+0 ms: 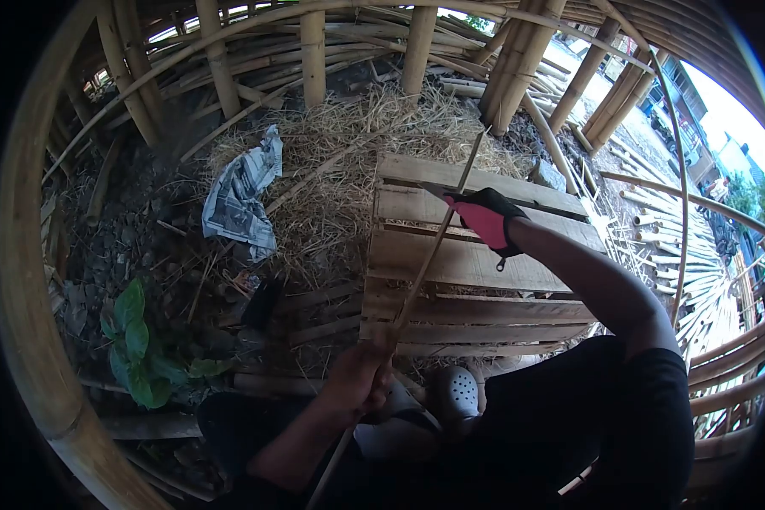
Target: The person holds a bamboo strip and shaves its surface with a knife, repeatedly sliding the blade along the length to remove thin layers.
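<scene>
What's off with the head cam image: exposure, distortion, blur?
Head view: strong wide-angle distortion, black corners, left bamboo pole looks bowed; head view: sky at right is blown out, while the dark trousers lose detail; head view: left hand is dim and slightly soft, cause unclear; head view: wooden slats are brighter and readable.
</scene>
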Demonstrator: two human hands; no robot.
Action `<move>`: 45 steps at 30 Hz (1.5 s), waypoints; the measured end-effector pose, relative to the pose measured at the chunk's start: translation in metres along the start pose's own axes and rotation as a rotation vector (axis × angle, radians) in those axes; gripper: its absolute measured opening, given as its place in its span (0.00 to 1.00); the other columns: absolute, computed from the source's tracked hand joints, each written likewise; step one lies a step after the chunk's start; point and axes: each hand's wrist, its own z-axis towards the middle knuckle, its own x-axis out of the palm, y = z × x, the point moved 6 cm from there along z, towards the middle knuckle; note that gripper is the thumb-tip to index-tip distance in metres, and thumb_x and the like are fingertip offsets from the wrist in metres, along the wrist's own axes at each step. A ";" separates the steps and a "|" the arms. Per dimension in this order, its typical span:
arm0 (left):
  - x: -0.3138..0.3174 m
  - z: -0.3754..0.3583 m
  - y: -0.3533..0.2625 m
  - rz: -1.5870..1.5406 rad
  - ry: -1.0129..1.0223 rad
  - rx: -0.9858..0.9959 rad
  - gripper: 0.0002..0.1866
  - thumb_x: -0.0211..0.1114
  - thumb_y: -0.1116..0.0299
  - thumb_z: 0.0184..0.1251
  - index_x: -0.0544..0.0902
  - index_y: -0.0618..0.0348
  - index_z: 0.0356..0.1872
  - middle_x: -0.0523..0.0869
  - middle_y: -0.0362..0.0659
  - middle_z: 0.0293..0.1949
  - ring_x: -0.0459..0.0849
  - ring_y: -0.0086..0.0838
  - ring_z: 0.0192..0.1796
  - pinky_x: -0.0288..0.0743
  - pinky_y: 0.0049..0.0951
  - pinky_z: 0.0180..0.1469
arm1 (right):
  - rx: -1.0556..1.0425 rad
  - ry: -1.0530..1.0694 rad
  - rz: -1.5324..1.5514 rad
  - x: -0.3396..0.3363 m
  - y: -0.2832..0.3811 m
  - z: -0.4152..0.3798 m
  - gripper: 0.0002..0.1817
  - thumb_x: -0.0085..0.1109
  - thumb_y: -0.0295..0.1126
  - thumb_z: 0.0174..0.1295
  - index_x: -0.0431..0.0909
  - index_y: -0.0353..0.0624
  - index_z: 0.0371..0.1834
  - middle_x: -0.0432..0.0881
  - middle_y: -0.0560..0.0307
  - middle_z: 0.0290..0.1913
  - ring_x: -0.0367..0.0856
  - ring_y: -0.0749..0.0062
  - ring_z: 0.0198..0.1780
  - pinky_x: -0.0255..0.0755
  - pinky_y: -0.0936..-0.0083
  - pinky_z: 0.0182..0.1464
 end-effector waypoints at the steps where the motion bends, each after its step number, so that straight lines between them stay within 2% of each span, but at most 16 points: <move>1: 0.001 -0.001 -0.002 0.011 0.012 -0.003 0.17 0.55 0.47 0.76 0.74 0.50 0.42 0.69 0.31 0.20 0.65 0.13 0.17 0.52 0.14 0.13 | 0.002 0.119 0.092 0.002 -0.016 0.019 0.29 0.59 0.62 0.63 0.78 0.45 0.21 0.71 0.64 0.19 0.67 0.77 0.20 0.63 0.73 0.26; 8: 0.003 0.002 -0.004 -0.002 0.028 0.049 0.13 0.55 0.53 0.76 0.75 0.51 0.43 0.69 0.31 0.21 0.66 0.11 0.19 0.52 0.13 0.14 | -0.064 0.159 0.158 0.006 -0.018 0.017 0.28 0.57 0.60 0.65 0.79 0.42 0.27 0.73 0.63 0.21 0.69 0.77 0.21 0.64 0.71 0.24; 11: 0.003 0.003 -0.004 -0.008 0.038 0.026 0.11 0.55 0.55 0.76 0.75 0.51 0.42 0.69 0.31 0.22 0.66 0.11 0.19 0.52 0.13 0.14 | -0.314 0.189 0.185 0.002 -0.035 0.066 0.22 0.61 0.56 0.65 0.83 0.46 0.32 0.80 0.67 0.24 0.76 0.77 0.24 0.67 0.74 0.25; 14: 0.001 0.002 -0.002 0.021 -0.005 -0.006 0.12 0.54 0.54 0.77 0.75 0.51 0.42 0.69 0.31 0.22 0.65 0.11 0.19 0.52 0.13 0.14 | -0.131 0.051 0.163 0.010 -0.002 0.000 0.20 0.62 0.56 0.64 0.83 0.50 0.32 0.78 0.67 0.23 0.76 0.78 0.24 0.66 0.76 0.25; 15: 0.001 0.002 -0.003 0.027 -0.002 -0.010 0.12 0.54 0.54 0.77 0.75 0.51 0.42 0.69 0.31 0.22 0.65 0.11 0.19 0.52 0.13 0.14 | -0.198 0.105 0.120 0.009 -0.010 0.012 0.29 0.56 0.66 0.62 0.83 0.50 0.29 0.79 0.62 0.23 0.76 0.76 0.23 0.68 0.73 0.26; 19: 0.004 0.000 -0.004 0.024 0.008 0.019 0.15 0.53 0.50 0.78 0.75 0.50 0.42 0.69 0.31 0.22 0.65 0.11 0.19 0.51 0.13 0.14 | 0.060 0.133 0.121 -0.003 -0.019 0.033 0.30 0.55 0.62 0.65 0.79 0.42 0.27 0.74 0.63 0.21 0.70 0.76 0.21 0.64 0.70 0.24; 22: 0.002 0.002 -0.005 0.027 0.010 0.037 0.17 0.54 0.47 0.77 0.75 0.50 0.43 0.69 0.31 0.22 0.64 0.11 0.19 0.50 0.13 0.14 | -0.099 0.296 0.062 0.024 0.010 -0.013 0.34 0.52 0.66 0.64 0.76 0.43 0.20 0.71 0.64 0.19 0.68 0.76 0.21 0.63 0.75 0.28; 24: 0.004 0.002 -0.004 0.028 0.021 0.033 0.19 0.54 0.44 0.76 0.75 0.49 0.43 0.69 0.30 0.22 0.64 0.11 0.19 0.50 0.13 0.14 | -0.169 0.181 -0.001 0.008 0.004 0.020 0.35 0.53 0.67 0.63 0.76 0.42 0.18 0.71 0.63 0.16 0.69 0.75 0.21 0.63 0.74 0.28; 27: 0.005 0.000 -0.007 0.044 0.016 0.045 0.21 0.54 0.41 0.74 0.75 0.49 0.43 0.68 0.30 0.21 0.63 0.11 0.19 0.49 0.13 0.15 | 0.040 -0.017 0.037 -0.011 -0.007 0.031 0.35 0.54 0.68 0.61 0.79 0.43 0.21 0.76 0.58 0.19 0.71 0.71 0.18 0.67 0.68 0.26; 30: 0.002 -0.001 -0.005 0.037 0.008 0.052 0.21 0.54 0.41 0.74 0.75 0.49 0.43 0.68 0.30 0.21 0.63 0.11 0.19 0.50 0.13 0.15 | -0.191 -0.081 -0.225 0.006 0.006 -0.005 0.35 0.51 0.66 0.64 0.81 0.41 0.24 0.79 0.55 0.22 0.79 0.66 0.25 0.71 0.66 0.31; 32: 0.001 0.000 -0.005 0.075 0.030 0.067 0.21 0.54 0.41 0.75 0.75 0.50 0.43 0.68 0.30 0.21 0.63 0.11 0.19 0.51 0.13 0.15 | -0.050 0.139 -0.145 0.003 -0.008 0.010 0.34 0.47 0.62 0.68 0.85 0.38 0.33 0.84 0.48 0.28 0.82 0.61 0.34 0.72 0.63 0.44; 36: 0.004 0.003 -0.003 0.038 0.017 0.040 0.21 0.54 0.41 0.75 0.75 0.50 0.43 0.69 0.31 0.22 0.63 0.11 0.18 0.51 0.13 0.14 | -0.089 -0.029 -0.152 0.002 0.014 -0.017 0.36 0.48 0.66 0.66 0.83 0.39 0.28 0.82 0.50 0.26 0.80 0.64 0.28 0.73 0.65 0.37; 38: -0.001 0.001 -0.002 0.068 0.008 0.029 0.21 0.54 0.43 0.76 0.75 0.51 0.42 0.70 0.31 0.22 0.63 0.11 0.18 0.51 0.14 0.14 | -0.169 -0.023 -0.166 0.001 -0.006 0.009 0.37 0.49 0.67 0.65 0.82 0.38 0.28 0.81 0.50 0.26 0.80 0.63 0.28 0.73 0.64 0.36; 42: 0.005 -0.002 -0.006 0.060 -0.006 0.051 0.18 0.54 0.47 0.77 0.75 0.51 0.43 0.70 0.31 0.22 0.63 0.11 0.18 0.51 0.14 0.14 | 0.060 0.098 -0.080 -0.002 0.002 -0.005 0.38 0.48 0.70 0.63 0.79 0.40 0.23 0.79 0.52 0.23 0.78 0.66 0.25 0.73 0.68 0.32; 44: 0.004 -0.003 -0.004 0.038 0.004 0.039 0.16 0.54 0.49 0.77 0.75 0.51 0.43 0.70 0.31 0.22 0.64 0.11 0.18 0.51 0.14 0.14 | -0.178 0.016 -0.176 0.006 0.003 0.003 0.40 0.47 0.74 0.61 0.74 0.43 0.19 0.75 0.57 0.21 0.74 0.71 0.20 0.70 0.71 0.25; 45: 0.005 -0.002 -0.005 0.038 0.009 0.041 0.16 0.54 0.49 0.77 0.75 0.51 0.43 0.70 0.31 0.22 0.64 0.11 0.18 0.51 0.14 0.14 | -0.095 0.112 -0.095 0.004 0.000 0.005 0.39 0.45 0.71 0.63 0.77 0.41 0.22 0.77 0.56 0.21 0.77 0.69 0.20 0.72 0.68 0.27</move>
